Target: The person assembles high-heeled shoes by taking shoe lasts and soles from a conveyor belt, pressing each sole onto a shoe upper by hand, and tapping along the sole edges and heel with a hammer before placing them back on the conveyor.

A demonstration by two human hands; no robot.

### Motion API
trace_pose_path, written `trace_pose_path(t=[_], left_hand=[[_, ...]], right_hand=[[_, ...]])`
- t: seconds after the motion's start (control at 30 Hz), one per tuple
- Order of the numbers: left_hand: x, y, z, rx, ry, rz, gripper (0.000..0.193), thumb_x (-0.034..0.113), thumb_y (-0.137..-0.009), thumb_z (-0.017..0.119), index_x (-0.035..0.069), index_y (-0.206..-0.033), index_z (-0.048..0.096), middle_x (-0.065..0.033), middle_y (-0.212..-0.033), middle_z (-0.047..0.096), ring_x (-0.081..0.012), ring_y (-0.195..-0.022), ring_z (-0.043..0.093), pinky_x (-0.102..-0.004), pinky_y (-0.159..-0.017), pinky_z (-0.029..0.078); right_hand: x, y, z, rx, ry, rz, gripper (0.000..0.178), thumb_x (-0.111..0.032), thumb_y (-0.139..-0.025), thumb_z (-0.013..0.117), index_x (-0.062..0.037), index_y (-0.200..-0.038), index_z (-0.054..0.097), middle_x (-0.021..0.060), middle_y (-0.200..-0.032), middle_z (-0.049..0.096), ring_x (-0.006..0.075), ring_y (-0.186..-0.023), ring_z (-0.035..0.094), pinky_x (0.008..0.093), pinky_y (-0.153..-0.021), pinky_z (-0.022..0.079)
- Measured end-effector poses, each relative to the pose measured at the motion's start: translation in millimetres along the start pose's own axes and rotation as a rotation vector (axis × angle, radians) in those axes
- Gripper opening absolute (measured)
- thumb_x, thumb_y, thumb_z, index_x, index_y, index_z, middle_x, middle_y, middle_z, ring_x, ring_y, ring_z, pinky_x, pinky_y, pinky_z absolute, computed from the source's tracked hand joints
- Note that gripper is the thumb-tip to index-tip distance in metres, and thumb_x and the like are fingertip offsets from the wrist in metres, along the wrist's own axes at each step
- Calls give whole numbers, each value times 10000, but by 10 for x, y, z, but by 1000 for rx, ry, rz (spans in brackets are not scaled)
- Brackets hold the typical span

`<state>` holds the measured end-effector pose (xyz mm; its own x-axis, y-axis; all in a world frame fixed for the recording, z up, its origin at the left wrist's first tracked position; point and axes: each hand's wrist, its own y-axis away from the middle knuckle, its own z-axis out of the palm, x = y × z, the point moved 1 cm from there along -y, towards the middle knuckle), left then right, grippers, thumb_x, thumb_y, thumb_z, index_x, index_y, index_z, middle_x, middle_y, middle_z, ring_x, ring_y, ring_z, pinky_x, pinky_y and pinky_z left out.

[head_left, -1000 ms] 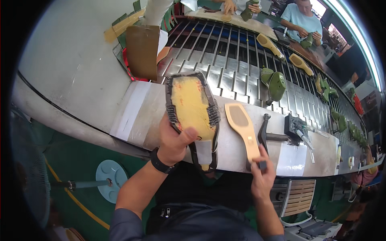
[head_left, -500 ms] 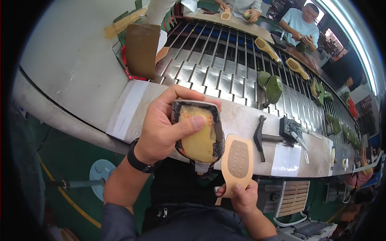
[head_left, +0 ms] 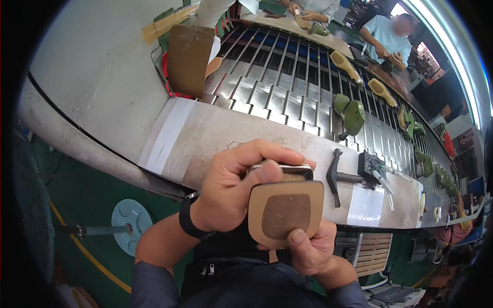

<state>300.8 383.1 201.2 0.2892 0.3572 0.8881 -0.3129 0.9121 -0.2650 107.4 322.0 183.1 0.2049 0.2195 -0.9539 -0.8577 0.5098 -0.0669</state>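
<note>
In my left hand (head_left: 226, 187) is a shoe upper on its last (head_left: 297, 173), fingers over its far edge and thumb across it; most of it is now hidden. My right hand (head_left: 310, 251) grips a tan shoe sole (head_left: 258, 215) with a brown inset panel, thumb pressed on its face. The sole's wide end stands up in front of the shoe upper, overlapping it from my view. I cannot tell whether the two touch. Both hands are above the near edge of the workbench (head_left: 215, 131).
A hammer (head_left: 335, 179) lies on the bench to the right, beside a black block (head_left: 370, 167) with white tubes. Beyond runs a slatted metal conveyor (head_left: 287, 97) carrying green lasts (head_left: 354, 117) and tan soles (head_left: 345, 66). A brown board (head_left: 190, 61) stands at left. Two people work across it.
My left hand has lowered and tipped the shoe upper, so its yellowish underside no longer faces me. My right hand has raised and tilted the sole, bringing it in front of the upper.
</note>
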Motion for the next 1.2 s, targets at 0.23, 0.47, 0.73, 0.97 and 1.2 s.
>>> trace_pose_path(t=[0.23,0.47,0.73,0.97,1.2], left_hand=[[-15,37,-22,-74,53,112,927,739,-827,789,-43,-1285,592,-322,-1299,685,-373,-1186,721,-500,-1012,594],[-32,57,-58,-120,6,116,865,520,-759,936,-54,-1295,573,-365,-1283,662,-411,-1190,708,-527,-1009,591],[-5,91,-45,-114,-7,126,849,504,-769,938,-48,-1298,570,-360,-1277,664,-413,-1202,703,-536,-1015,589],[19,110,-36,-95,13,123,813,496,-791,924,-38,-1295,575,-359,-1271,667,-414,-1200,706,-534,-1011,594],[208,147,67,80,78,-80,626,389,-896,818,-36,-1290,581,-348,-1256,682,-401,-1159,725,-522,-1012,588]], right_hand=[[21,-23,-37,-46,105,-27,290,-156,-1086,613,44,-996,803,103,-834,813,72,-610,670,245,-544,527],[52,3,-9,-21,100,-3,260,-136,-1072,615,20,-1003,812,83,-833,814,70,-583,656,243,-517,512],[82,29,22,-8,54,18,252,-141,-1069,622,32,-1041,803,89,-841,818,68,-590,667,233,-509,512],[74,10,68,-4,71,8,245,-129,-1062,623,41,-1041,798,91,-829,816,70,-592,677,230,-502,513],[79,-5,91,-2,78,9,237,-119,-1055,627,45,-1043,798,83,-813,814,70,-582,673,241,-505,521]])
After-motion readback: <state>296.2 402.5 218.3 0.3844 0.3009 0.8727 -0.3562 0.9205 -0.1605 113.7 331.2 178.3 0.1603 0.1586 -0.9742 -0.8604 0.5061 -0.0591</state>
